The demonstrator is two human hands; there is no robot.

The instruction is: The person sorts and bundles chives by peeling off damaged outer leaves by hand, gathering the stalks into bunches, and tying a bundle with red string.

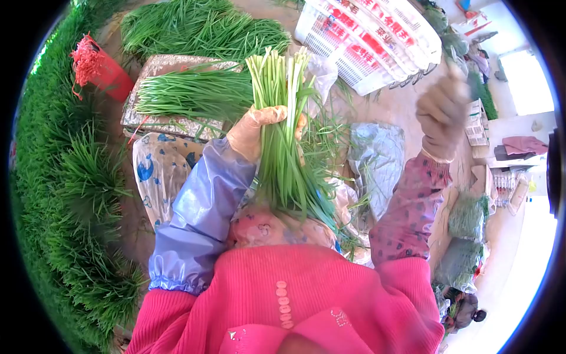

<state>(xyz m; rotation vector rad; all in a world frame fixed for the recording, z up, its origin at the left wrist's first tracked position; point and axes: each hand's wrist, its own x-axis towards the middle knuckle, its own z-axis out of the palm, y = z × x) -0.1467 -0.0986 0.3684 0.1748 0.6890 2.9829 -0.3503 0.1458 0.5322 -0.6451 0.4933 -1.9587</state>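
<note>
My left hand [250, 131], in a pale glove below a shiny lilac sleeve cover, is wrapped round a bunch of garlic chives [283, 159]. Their pale cut ends point up and away from me, while the green leaves hang down toward my lap. Out to the right, my gloved right hand [441, 115] is raised apart from the bunch. Motion smears its fingers, so I cannot make out whether they hold anything. Just beyond my left hand, more chives [188, 94] lie across a low, paper-covered block [138, 118].
A large heap of chives [200, 26] lies at the back, and more greens [71, 224] line the left side. Red ties [88, 59] stick out of a red container [113, 79]. White crates [368, 44] stand back right. Another person [464, 311] is at the lower right.
</note>
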